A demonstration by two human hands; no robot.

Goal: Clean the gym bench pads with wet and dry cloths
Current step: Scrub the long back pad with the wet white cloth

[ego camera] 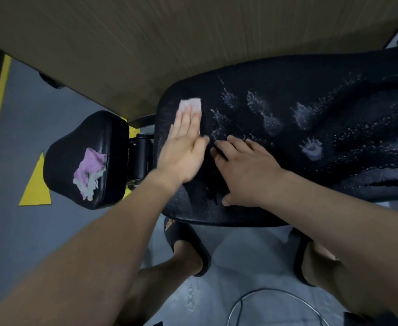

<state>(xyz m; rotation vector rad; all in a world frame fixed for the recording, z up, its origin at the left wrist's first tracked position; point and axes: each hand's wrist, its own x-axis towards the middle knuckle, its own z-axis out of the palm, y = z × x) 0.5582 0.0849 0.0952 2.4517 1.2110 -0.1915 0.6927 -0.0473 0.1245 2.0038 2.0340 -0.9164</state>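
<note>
A long black bench pad (287, 90) fills the centre and right, speckled with pale wet streaks and droplets. My left hand (184, 147) lies flat on its left end, pressing a small pinkish-white cloth (191, 105) under the fingertips. My right hand (242, 170) rests flat beside it on the pad, fingers spread, with nothing in it. A smaller black seat pad (75, 147) sits to the left, with a crumpled pink and grey cloth (89, 171) lying on it.
A brown panelled wall (169, 31) runs behind the bench. Yellow frame parts and a black hinge (140, 158) join the two pads. The grey floor shows a yellow triangle (36, 184) and a cable loop (275, 307). My feet in black slides (186, 243) stand below.
</note>
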